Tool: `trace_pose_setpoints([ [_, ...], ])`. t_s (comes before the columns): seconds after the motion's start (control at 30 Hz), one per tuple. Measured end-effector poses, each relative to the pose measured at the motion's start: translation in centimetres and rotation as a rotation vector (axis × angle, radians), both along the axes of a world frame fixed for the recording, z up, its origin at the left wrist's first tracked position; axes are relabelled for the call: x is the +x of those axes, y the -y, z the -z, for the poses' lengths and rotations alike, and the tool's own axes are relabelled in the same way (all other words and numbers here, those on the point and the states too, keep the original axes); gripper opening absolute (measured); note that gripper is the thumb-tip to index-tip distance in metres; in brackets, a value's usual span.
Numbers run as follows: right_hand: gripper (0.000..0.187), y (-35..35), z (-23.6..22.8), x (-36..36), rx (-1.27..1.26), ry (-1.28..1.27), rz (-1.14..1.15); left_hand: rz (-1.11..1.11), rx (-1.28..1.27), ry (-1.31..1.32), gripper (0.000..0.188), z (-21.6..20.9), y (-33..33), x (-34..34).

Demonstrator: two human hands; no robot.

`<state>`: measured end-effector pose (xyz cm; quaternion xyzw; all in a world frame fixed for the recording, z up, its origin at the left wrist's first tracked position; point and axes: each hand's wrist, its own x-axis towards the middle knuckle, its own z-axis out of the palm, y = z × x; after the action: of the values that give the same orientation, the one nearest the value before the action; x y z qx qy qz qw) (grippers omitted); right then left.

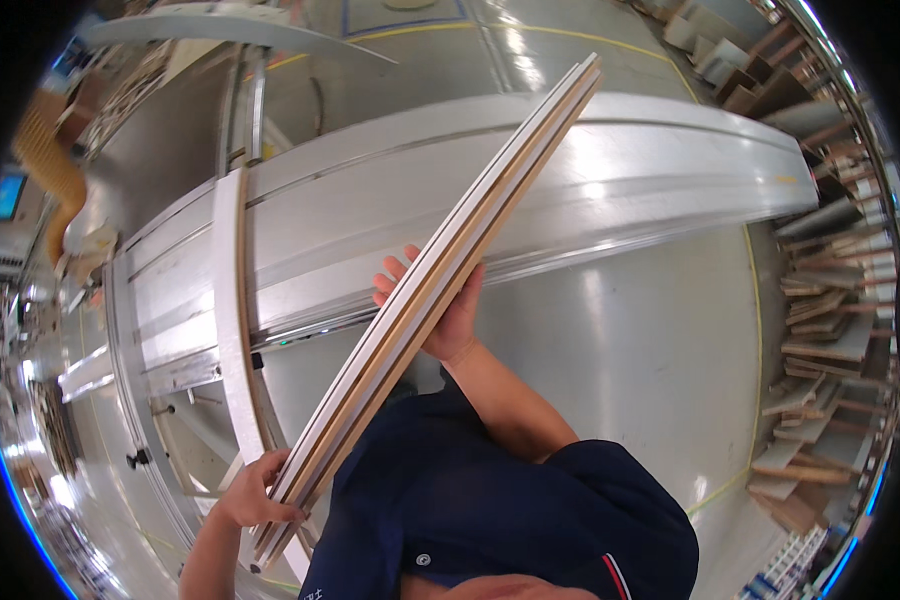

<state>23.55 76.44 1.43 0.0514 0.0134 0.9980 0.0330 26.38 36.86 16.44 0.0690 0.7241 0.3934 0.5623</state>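
Note:
A bundle of long, narrow board strips (pixel 511 180), with white faces and tan edges, slants across the middle from lower left to upper right. My left hand (pixel 250 493) grips its lower end, thumb and fingers on either side. Farther up, my right hand (pixel 456 322) supports the bundle from beneath near its middle. Its fingertips show past the left edge, and part of the palm is hidden by the strips. Left of the bundle, a separate white strip (pixel 230 290) lies across the long metal sliding table (pixel 370 180), apart from both hands.
Stacks of boards and offcuts (pixel 820 340) line the right side on racks. A yellow ribbed hose (pixel 50 165) hangs at the far left near a screen (pixel 8 197). A curved metal arm (pixel 220 32) spans the upper left. Yellow lines mark the grey floor (pixel 630 350).

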Motion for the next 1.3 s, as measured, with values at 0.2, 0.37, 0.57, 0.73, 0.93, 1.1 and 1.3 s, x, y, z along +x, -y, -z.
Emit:
trace_pose_setpoints([
  [0.2, 0.1, -6.2, 3.5, 4.4, 0.06, 0.153, 0.23, 0.17, 0.021, 0.081, 0.108, 1.8, -6.9, -6.0],
  [0.37, 0.091, -8.7, 2.8, 6.4, 0.202, 0.608, 0.364, 0.325, 0.023, 0.0, 0.107, 3.7, -9.9, -11.6],
  [0.57, 0.082, -9.5, 6.4, 7.4, 0.302, 0.758, 0.509, 0.64, -0.215, -0.913, 0.113, 5.7, -15.3, -15.9],
  [0.73, 0.074, -10.7, 5.9, 7.0, 0.215, 0.851, 0.558, 0.655, -0.152, -1.179, 0.108, 11.2, -19.0, -19.3],
  [0.93, 0.075, -12.0, 1.4, 5.5, 0.239, 0.931, 0.577, 0.556, -0.028, -1.252, 0.109, 15.0, -23.6, -22.9],
  [1.1, 0.074, -13.5, 2.0, 2.6, 0.276, 1.026, 0.619, 0.572, 0.035, -0.724, 0.122, 5.9, -22.2, -17.6],
  [1.3, 0.077, -16.1, 3.3, -0.7, 0.385, 1.086, 0.598, 0.561, -0.141, -1.196, 0.099, 11.9, -18.5, -14.7],
])
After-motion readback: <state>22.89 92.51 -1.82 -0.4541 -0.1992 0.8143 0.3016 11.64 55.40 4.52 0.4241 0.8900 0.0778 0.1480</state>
